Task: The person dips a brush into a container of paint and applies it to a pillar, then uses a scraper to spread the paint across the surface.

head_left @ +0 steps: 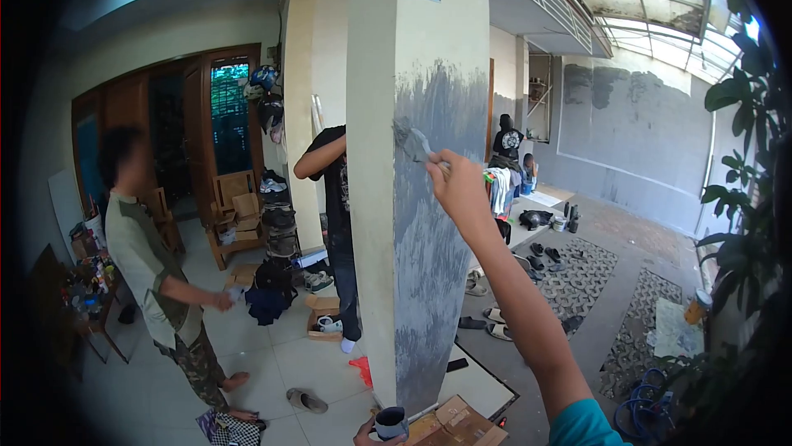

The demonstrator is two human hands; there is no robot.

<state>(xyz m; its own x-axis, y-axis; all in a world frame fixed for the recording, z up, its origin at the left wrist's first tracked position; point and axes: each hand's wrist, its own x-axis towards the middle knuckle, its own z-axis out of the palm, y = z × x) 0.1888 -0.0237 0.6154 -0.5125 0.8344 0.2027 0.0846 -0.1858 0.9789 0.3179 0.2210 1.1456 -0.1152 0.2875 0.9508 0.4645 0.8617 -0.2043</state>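
Against the front face of the pillar, a paintbrush rests with its bristles near the left edge of that face. My right hand is closed round the brush handle, arm stretched up. Grey paint covers the face in streaks, with a ragged upper border below a cream part. At the bottom of the view, my left hand holds a small cup, which is dark inside with grey on its rim. Below the pillar lies flattened cardboard.
A person in a green shirt stands at left. Another person in black is partly hidden behind the pillar. Slippers, a red bag, shoes and a blue hose lie on the floor. Leaves hang at right.
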